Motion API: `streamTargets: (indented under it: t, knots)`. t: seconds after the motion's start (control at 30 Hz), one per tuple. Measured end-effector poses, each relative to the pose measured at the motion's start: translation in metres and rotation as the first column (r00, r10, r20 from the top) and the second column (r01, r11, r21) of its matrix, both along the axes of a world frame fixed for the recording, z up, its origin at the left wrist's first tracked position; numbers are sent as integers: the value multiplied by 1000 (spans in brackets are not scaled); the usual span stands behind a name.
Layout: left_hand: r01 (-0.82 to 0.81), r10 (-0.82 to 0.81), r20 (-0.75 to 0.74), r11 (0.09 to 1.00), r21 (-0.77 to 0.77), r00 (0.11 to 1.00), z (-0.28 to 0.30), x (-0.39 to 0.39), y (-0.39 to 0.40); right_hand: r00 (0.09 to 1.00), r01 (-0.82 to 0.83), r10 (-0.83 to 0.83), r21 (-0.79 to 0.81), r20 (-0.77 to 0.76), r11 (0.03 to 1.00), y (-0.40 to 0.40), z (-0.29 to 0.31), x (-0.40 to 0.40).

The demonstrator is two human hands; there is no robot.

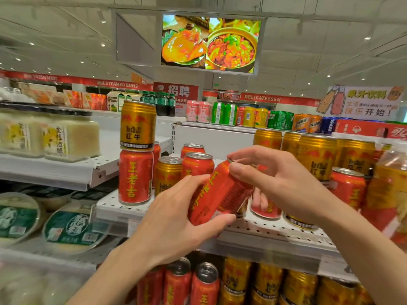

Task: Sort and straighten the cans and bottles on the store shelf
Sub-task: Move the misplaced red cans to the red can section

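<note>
White perforated shelf [264, 230]: upright red cans [134, 177] and gold cans [167, 175]; 1 gold can stacked on red.

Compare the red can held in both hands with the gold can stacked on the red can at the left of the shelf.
The held red can is tilted, gripped by the left hand and the right hand; the stacked gold can stands upright, untouched. The held can is red with yellow characters; the stacked can is gold with a red emblem and dark lettering. Both look like similar slim drink cans.
</note>
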State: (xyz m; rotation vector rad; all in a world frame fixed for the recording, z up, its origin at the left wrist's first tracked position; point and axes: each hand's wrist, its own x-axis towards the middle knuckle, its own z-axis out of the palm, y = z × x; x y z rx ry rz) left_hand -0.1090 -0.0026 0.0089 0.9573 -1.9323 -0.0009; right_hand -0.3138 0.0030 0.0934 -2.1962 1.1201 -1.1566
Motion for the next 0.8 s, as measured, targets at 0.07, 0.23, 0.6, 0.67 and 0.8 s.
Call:
streamTargets:
  t: [0.07, 0.23, 0.6, 0.67, 0.8]
  knots:
    - [-34, 34, -12, 999, 1, 999, -1, 10, 0, 1000, -24, 24, 24, -5, 999, -3, 1, 11]
    - [-45, 48, -85, 998, 40, 995, -5, 37, 1, 996, 38, -44, -86, -76, 996, -16, 9, 18]
    - [-34, 49, -130, 993, 115, 990, -18, 52, -1, 650, 321, -439, -299, -621, 899, -35, -2, 22]
    - [-26, 40, -130, 994, 106, 991, -16, 49, 0, 661, 310, -428, -295, -616, 904, -35, -5, 22]
    - [-27, 40, -142, 996, 86, 989, -15, 43, 2, 769, 268, -360, -246, -528, 932, -37, -9, 13]
